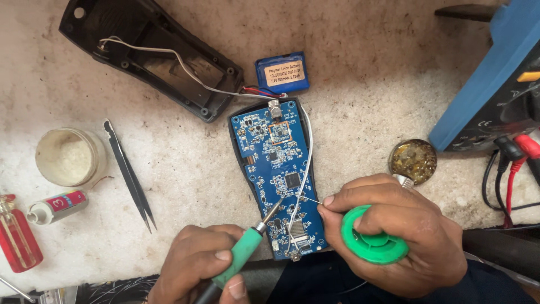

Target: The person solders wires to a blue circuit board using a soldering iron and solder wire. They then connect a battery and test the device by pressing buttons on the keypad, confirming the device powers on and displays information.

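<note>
Soldering in hand — the left hand (194, 264) is wrapped round the green handle of a soldering iron (253, 236), grip closed tight on it, the tip angled up and to the right onto the lower half of a blue circuit board (275, 169). The right hand (394, 231) cups a green solder spool (374, 239) in the palm, thumb and forefinger pinching a thin solder wire (312, 200) that runs leftward to meet the iron's tip.

Board lies flat on the pale surface (365, 84), long axis near upright in view, leaning slightly so that its connector end points away from the person and its bottom edge sits between the two hands. A white wire (306, 163) runs along its right edge toward a black case half (152, 56) and a blue battery pack (283, 72) beyond.

Judgement: a joint is being fed just now; the next move calls for steady hands, wire and tip held together on one small pad without bridging its neighbours.

Near the right hand, a round tin of flux (413, 161); off left, black tweezers (129, 174).
</note>
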### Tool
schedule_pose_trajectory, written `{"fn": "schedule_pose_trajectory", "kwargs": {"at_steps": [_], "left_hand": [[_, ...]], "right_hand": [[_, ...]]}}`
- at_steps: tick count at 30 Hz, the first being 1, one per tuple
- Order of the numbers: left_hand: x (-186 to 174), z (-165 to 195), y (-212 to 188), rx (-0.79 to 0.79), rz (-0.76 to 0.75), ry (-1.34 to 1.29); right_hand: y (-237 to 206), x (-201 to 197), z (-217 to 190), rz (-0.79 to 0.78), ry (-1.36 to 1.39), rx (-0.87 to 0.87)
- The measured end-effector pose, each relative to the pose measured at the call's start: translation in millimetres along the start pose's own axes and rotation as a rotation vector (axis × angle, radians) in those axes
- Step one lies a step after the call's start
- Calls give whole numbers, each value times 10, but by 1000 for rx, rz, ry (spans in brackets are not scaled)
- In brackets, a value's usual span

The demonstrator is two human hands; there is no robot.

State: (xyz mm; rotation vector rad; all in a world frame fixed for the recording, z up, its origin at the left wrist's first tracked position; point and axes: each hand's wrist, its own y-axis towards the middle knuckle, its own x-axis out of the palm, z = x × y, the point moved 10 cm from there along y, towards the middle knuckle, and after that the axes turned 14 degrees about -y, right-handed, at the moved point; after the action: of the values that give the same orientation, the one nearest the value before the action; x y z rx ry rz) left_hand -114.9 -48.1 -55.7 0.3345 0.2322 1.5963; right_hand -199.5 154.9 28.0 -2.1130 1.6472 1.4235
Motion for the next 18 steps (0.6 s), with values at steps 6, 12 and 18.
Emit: {"fn": "schedule_pose_trajectory", "kwargs": {"at_steps": [6, 12, 18], "left_hand": [[-8, -8, -6, -34, 47, -20], [-63, 30, -15, -44, 169, -179], [-32, 87, 32, -31, 189, -103]], "right_hand": [[-5, -2, 67, -77, 64, 73], [181, -87, -18, -124, 29, 45], [224, 50, -193, -419, -179, -37]]}}
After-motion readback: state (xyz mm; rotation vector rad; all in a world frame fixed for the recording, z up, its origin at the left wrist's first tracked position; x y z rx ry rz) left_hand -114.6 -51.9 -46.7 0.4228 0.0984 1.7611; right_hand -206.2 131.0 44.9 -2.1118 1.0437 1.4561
